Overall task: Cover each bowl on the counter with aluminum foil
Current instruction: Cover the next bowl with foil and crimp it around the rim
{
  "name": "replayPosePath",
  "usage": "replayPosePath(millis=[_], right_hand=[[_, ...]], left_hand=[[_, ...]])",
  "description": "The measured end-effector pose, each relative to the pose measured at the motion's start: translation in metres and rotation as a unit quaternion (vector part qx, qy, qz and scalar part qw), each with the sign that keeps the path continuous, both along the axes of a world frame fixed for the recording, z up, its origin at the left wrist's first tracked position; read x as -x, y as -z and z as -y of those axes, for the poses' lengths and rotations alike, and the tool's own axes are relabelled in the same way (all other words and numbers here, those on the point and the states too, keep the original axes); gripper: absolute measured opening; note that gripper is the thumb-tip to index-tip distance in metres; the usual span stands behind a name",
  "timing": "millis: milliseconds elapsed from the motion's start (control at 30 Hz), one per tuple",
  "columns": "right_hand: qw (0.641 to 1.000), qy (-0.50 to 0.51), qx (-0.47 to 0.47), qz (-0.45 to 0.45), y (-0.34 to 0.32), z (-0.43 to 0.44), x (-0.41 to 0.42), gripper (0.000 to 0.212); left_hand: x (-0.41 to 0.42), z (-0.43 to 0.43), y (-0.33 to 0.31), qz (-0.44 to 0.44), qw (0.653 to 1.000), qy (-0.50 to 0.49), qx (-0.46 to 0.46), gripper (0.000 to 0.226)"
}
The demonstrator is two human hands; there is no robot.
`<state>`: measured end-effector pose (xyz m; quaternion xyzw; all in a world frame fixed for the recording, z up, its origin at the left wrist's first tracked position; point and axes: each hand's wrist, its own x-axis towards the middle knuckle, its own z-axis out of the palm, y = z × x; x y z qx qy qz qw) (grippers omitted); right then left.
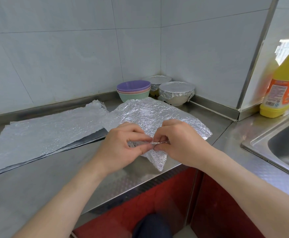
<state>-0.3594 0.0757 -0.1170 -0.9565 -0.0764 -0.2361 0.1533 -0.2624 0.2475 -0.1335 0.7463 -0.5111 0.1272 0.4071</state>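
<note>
Stainless-steel counter [57, 172] at frame centre carries a crinkled aluminium foil sheet [154, 114], probably draped over a hidden bowl, whose near edge the left hand [123, 143] and right hand [178, 141] pinch closed to crimp it.

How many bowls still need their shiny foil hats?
Two bowls in the corner already wear foil: the near one and one behind it. Both hands, left and right, pinch the near edge of a crinkled foil sheet; whether a bowl sits under it is hidden. Three stacked bowls stay uncovered. More foil sheets wait on the left.
</note>
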Motion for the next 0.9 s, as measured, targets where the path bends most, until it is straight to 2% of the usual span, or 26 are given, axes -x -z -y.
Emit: replayPosePath(millis=[133,300,400,500,633,733,900], right_hand=[[0.999,0.011,-0.026,-0.021,-0.002,-0.005,0.0,0.018],[0.999,0.02,-0.022,-0.026,-0.003,-0.007,-0.003,0.017],[0.999,0.017,-0.026,-0.024,-0.001,-0.01,-0.002,0.016],[0.998,-0.011,-0.038,-0.05,-0.007,-0.007,0.004,0.02],[0.991,-0.008,-0.113,-0.066,-0.024,0.006,0.01,0.017],[0.991,0.003,-0.111,-0.077,-0.025,0.007,0.009,0.01],[0.989,-0.011,-0.118,-0.087,-0.021,0.006,0.008,0.008]], left_hand=[[0.002,0.006,0.005,0.039,0.999,-0.007,0.012,0.014],[-0.001,0.008,0.012,0.169,0.986,-0.004,-0.004,0.021],[-0.002,0.008,0.018,0.208,0.978,-0.008,0.008,0.023],[-0.005,0.004,0.016,0.188,0.982,0.002,0.011,0.023],[-0.011,-0.002,0.01,0.135,0.991,0.007,-0.002,0.022],[-0.012,-0.006,0.005,0.095,0.995,-0.007,-0.011,0.027],[0.001,0.003,0.003,0.093,0.996,-0.003,-0.017,0.024]])
